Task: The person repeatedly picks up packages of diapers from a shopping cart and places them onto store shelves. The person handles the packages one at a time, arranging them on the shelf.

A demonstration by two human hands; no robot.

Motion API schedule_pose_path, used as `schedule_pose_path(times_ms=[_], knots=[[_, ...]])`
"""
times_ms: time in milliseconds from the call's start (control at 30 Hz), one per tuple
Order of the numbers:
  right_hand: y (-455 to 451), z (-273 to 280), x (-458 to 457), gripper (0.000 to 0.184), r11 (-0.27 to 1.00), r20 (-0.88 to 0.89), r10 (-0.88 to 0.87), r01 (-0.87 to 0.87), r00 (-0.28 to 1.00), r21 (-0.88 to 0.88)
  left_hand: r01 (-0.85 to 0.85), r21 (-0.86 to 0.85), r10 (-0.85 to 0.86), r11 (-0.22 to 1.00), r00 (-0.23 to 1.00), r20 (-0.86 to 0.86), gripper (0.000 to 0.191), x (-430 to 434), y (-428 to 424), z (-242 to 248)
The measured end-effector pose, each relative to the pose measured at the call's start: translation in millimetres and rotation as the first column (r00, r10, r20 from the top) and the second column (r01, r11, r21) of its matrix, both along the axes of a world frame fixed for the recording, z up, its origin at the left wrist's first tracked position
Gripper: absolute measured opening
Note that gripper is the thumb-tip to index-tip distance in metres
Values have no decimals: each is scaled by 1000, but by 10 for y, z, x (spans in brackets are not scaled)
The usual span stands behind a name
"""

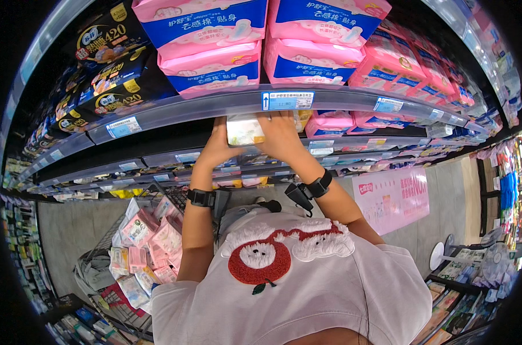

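A white soft pack (242, 130) with a faint printed picture is between my hands on the shelf level under the upper ledge. My left hand (220, 144) is against its left side. My right hand (280, 133) lies over its right side, fingers pointing into the shelf. The fingertips of both hands are partly hidden by the upper shelf's clear price rail (226, 103). A yellowish pack (304, 118) shows just past my right hand. Pink pads packs (328, 124) stand farther right on that level.
Pink and blue Whisper pad packs (217, 64) are stacked above, beside black packs (110, 82). At lower left stands a wire shopping cart (114, 235) heaped with pink and white packs (164, 237). A pink floor poster (390, 198) lies at right, with display racks (463, 267) beyond.
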State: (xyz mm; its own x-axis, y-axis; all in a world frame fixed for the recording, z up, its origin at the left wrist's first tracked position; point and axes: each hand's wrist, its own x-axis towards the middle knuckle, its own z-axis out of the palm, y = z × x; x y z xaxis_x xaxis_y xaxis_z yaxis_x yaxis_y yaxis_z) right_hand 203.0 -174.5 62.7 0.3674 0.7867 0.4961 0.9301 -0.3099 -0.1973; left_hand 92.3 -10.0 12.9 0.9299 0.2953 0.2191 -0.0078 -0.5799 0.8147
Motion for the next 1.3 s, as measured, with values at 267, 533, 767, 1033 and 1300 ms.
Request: schedule_pose_path(times_ms=[267, 533, 767, 1033, 1300], knots=[[-131, 117, -19, 72, 954, -307, 209, -125, 928, 271, 10, -27, -7, 1000, 994, 113, 96, -108, -78, 311], [49, -57, 179, 42, 794, -674, 392, 140, 626, 592, -5, -545, 49, 838, 997, 66, 63, -85, -125, 381], [-1, 95, 203, 54, 931, -667, 269, -9, 695, 366, -75, -816, 296, 572, 948, 120, 42, 98, -175, 477], [80, 274, 177, 53, 972, -770, 207, -38, 604, 232, -48, -751, 292, 658, 936, 195, 35, 132, -76, 601], [179, 163, 294, 38, 964, -663, 207, -34, 719, 265, -247, -633, 393, 733, 914, 98, 36, 320, 129, 482]])
